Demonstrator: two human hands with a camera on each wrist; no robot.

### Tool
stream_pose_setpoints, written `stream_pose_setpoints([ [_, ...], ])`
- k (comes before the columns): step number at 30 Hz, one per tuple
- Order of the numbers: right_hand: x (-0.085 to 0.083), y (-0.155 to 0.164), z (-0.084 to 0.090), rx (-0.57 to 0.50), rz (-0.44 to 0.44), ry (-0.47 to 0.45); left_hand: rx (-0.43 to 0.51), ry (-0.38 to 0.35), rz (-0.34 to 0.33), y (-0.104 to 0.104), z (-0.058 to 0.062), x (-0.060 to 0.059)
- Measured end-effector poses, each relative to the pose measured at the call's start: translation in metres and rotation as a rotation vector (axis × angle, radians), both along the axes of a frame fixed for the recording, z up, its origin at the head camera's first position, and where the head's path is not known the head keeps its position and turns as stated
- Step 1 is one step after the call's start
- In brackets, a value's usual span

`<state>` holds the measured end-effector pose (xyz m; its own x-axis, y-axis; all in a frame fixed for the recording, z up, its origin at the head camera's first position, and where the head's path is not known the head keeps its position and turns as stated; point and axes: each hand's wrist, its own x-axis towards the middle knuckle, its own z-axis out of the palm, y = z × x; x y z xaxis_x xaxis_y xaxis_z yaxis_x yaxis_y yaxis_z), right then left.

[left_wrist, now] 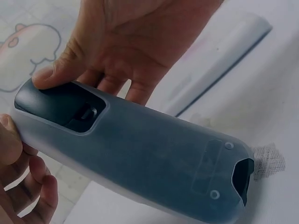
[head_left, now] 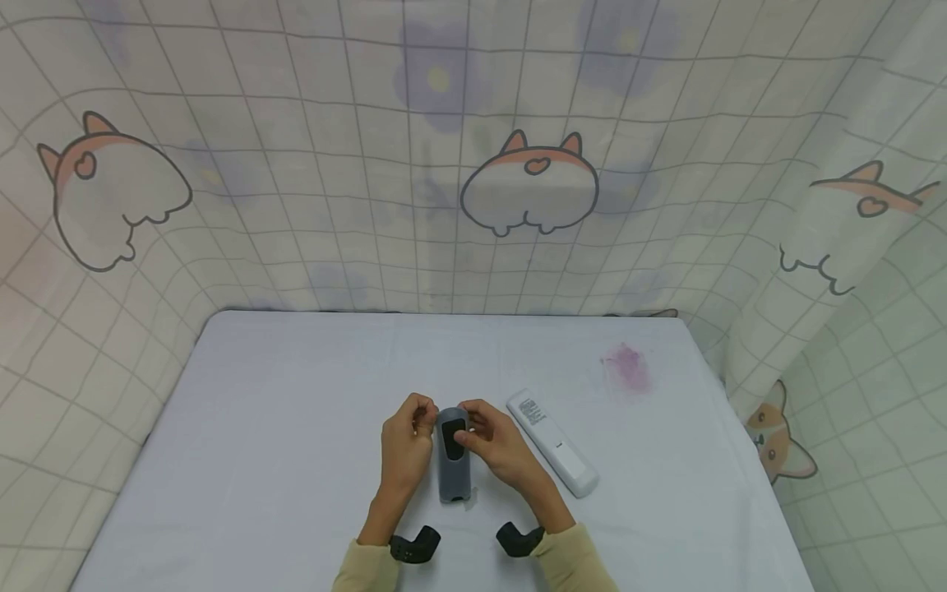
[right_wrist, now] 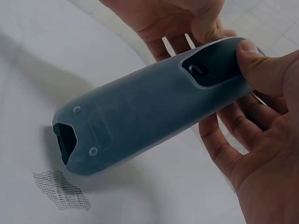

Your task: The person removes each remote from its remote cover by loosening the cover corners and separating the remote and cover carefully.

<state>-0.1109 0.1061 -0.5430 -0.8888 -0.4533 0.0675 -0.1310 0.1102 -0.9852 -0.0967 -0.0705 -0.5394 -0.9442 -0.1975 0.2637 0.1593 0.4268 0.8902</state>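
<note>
A dark remote control in a cloudy translucent sleeve is tilted over the table, back side up. Through a cutout in the sleeve shows its black battery cover with a small latch. My right hand holds the far end, thumb pressed on the black cover and fingers along the side and underneath, as the right wrist view shows. At the opposite corner of that same end, my left hand pinches the sleeve's edge with thumb and forefinger. Its other fingers curl loosely beside the remote.
Just right of my right hand, a white remote control lies diagonally, label side up. A small grey printed patch marks the white tabletop under the sleeve's near end. Farther right is a pink stain. Patterned curtains enclose the table.
</note>
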Motion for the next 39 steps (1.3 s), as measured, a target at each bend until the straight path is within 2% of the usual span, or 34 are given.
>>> stream_pose_setpoints([
  [5, 0.001, 0.003, -0.002, -0.013, -0.003, -0.033, 0.057, -0.024, -0.07, -0.005, -0.002, -0.001],
  [8, 0.002, 0.007, -0.001, -0.034, -0.011, -0.084, 0.074, -0.032, -0.144, -0.011, -0.003, -0.001],
  [11, 0.004, 0.009, 0.001, -0.075, -0.004, -0.125, 0.052, -0.014, -0.216, -0.018, -0.002, 0.001],
  [16, 0.005, 0.011, 0.003, -0.112, 0.013, -0.142, -0.012, 0.104, -0.317, -0.026, -0.006, 0.001],
  [20, 0.004, 0.01, 0.001, -0.112, 0.019, -0.131, -0.115, 0.21, -0.363, -0.03, -0.008, 0.001],
  [25, 0.003, 0.01, 0.001, -0.094, 0.017, -0.108, -0.298, 0.308, -0.348, -0.032, -0.006, 0.0],
  [28, 0.004, 0.009, 0.001, -0.086, 0.017, -0.107, -0.364, 0.343, -0.32, -0.033, -0.004, -0.001],
  [31, 0.004, 0.009, 0.003, -0.093, 0.023, -0.111, -0.348, 0.361, -0.316, -0.032, -0.003, -0.002],
  [39, 0.006, 0.012, 0.007, -0.148, 0.061, -0.11, -0.207, 0.338, -0.338, -0.031, -0.004, -0.005],
])
